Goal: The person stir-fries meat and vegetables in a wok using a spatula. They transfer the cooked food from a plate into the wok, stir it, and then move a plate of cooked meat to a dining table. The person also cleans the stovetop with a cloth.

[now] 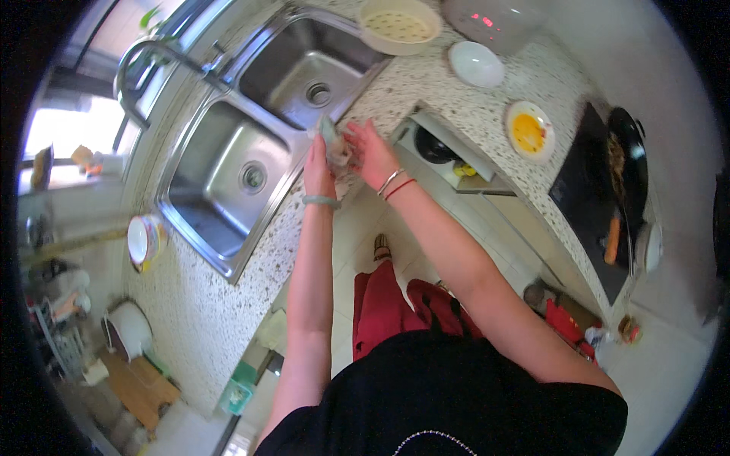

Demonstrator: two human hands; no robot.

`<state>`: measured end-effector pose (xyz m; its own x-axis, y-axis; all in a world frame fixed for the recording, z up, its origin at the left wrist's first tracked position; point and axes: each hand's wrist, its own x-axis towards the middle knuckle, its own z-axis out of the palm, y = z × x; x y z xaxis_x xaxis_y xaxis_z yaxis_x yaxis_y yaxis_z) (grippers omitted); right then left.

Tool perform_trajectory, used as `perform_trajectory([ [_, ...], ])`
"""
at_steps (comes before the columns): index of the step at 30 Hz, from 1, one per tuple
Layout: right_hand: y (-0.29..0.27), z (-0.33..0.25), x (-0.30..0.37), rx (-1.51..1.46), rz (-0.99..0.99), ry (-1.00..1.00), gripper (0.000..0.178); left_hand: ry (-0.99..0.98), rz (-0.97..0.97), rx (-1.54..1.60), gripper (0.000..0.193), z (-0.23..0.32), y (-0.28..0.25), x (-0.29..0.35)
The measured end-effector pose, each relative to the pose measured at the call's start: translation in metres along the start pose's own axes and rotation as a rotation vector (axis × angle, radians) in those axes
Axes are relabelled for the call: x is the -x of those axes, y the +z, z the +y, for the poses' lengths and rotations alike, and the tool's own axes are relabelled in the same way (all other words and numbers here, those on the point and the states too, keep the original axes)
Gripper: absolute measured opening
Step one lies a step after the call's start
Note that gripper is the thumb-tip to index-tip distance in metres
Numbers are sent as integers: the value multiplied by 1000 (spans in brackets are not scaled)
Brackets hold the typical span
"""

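Both my arms reach forward to the counter edge beside the double sink. In my left hand (pixel 319 169) is a crumpled greyish cloth (pixel 335 143), pressed against the palm and fingers. My right hand (pixel 372 157) faces it from the other side, fingers spread and close to the cloth's edge; whether they touch it is hard to tell. The near sink basin (pixel 220 182) lies left of my hands, and the far basin (pixel 293 57) is just beyond them.
An opened drawer (pixel 456 129) holding a black bowl juts out right of my hands. A white dish (pixel 477 64), a plate with yellow food (pixel 530 132) and a cooktop (pixel 585 190) with a black pan (pixel 627 144) line the right counter. The faucet (pixel 141 64) arches at left.
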<state>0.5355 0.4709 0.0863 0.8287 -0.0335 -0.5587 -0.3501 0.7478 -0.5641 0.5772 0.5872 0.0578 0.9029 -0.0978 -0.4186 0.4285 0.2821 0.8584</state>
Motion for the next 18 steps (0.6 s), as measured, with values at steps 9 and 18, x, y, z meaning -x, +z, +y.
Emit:
perform_trajectory([
  [9,-126,-12,144,123,328,-301,41,-80,-392,-132,26,-69,115,138],
  [18,-263,-3,382,-67,602,-452,25,-410,-505,-482,43,-184,224,326],
])
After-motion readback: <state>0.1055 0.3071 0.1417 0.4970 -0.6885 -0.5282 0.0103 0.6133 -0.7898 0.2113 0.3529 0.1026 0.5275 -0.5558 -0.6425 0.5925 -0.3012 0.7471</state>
